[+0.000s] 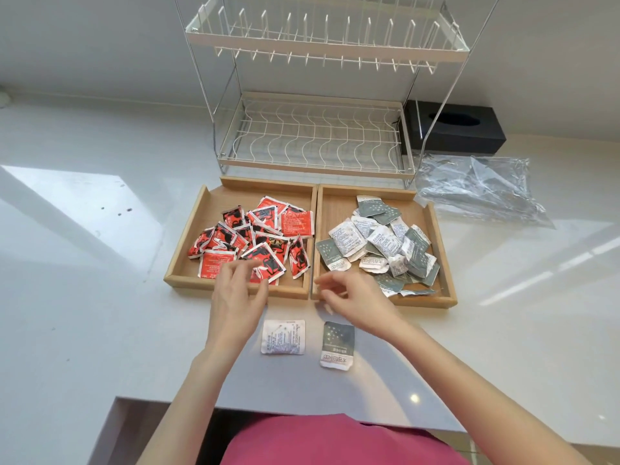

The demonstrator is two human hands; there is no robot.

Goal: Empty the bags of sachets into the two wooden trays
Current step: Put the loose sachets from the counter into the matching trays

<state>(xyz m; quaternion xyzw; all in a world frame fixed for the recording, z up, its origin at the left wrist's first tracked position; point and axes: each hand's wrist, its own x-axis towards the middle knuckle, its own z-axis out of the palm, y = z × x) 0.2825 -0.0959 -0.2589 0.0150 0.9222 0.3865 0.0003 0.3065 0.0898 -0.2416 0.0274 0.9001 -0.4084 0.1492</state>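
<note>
Two loose sachets lie on the white counter [100, 297] nearest the person, a white sachet [283, 337] and a grey-green sachet [338, 344], just in front of two wooden trays set side by side. Above them the left hand [235, 297] and right hand [352, 303] hover with fingers spread, holding nothing. Left tray [181, 263] holds a heap of red sachets [255, 239], right tray [443, 263] a heap of grey-and-white sachets [382, 243], too overlapped to count, and crumpled clear bags [479, 193] lie beside a two-tier dish rack [315, 135] and one black tissue box [456, 129].

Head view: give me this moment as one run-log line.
red sachets in left tray | grey sachets in right tray | two sachets loose on counter | left hand empty | right hand empty
</note>
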